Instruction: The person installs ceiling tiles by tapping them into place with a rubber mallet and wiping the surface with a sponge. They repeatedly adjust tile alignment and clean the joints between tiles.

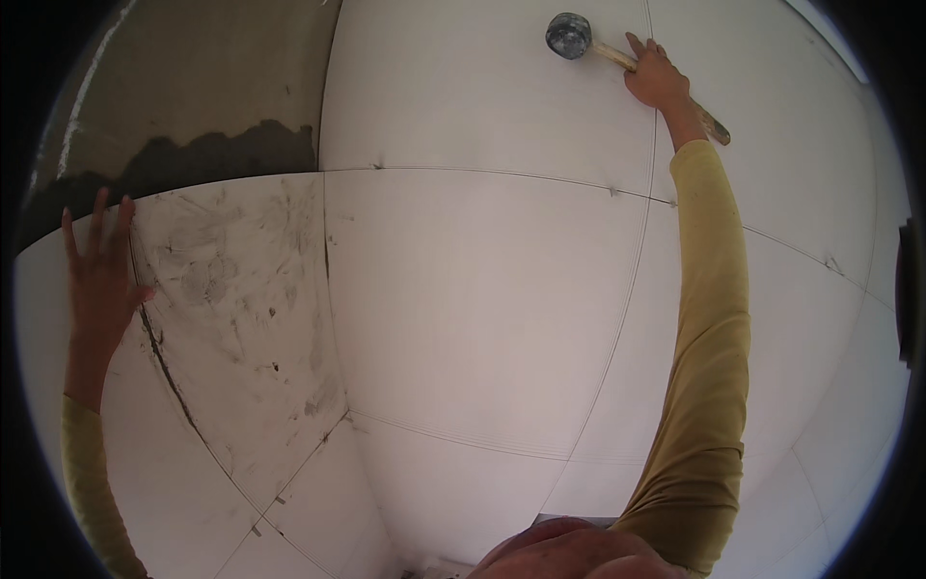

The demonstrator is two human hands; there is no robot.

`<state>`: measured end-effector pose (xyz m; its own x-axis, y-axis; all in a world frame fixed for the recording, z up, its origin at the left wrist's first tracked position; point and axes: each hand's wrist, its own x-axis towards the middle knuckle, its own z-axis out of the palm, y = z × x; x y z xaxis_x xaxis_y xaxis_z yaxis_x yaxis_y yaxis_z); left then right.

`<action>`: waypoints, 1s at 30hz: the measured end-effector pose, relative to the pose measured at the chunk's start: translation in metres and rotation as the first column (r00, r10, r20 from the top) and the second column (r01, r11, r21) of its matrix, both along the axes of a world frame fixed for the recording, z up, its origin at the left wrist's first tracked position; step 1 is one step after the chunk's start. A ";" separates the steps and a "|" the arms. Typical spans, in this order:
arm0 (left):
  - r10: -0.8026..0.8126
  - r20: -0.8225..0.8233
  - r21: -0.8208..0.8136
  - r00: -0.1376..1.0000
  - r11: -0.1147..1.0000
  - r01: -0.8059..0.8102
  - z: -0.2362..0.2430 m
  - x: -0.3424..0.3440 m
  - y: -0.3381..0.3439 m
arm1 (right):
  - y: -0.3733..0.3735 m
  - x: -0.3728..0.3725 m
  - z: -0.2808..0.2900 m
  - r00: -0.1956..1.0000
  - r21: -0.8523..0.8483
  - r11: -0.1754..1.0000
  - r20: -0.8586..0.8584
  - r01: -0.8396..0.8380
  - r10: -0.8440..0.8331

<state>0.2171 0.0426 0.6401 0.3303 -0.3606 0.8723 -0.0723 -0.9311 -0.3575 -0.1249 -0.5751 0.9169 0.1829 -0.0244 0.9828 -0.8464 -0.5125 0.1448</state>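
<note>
My right hand [659,82] grips the wooden handle of a rubber mallet [569,37] near the top of the view. The mallet's round dark head points left, in front of a large pale tile [463,87]; whether it touches is hard to tell. One finger of that hand sticks out along the tile face. At the far left my left hand [101,280] lies spread against pale tiling, its fingertips at the upper edge and its thumb by a dark joint. Beside it is a tile smeared with grey marks [231,280].
Above the smeared tile, a bare grey-brown wall patch [212,77] has a dark, damp-looking band along its lower edge. Small spacers [613,191] stick out of some tile joints. A dark object [905,294] stands at the right rim.
</note>
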 end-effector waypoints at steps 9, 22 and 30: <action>0.070 -0.042 -0.100 0.997 0.992 -0.074 -0.008 0.004 -0.018 | -0.017 -0.007 0.091 0.997 0.065 0.995 0.016 0.072 -0.073; -0.186 0.057 0.037 0.981 0.982 0.184 -0.005 0.044 0.018 | 0.035 -0.023 -0.095 0.980 0.147 0.984 -0.188 0.100 -0.071; -0.320 0.126 0.130 0.939 0.944 0.304 -0.011 0.069 0.031 | 0.033 -0.043 -0.182 0.938 0.070 0.984 -0.320 0.163 -0.132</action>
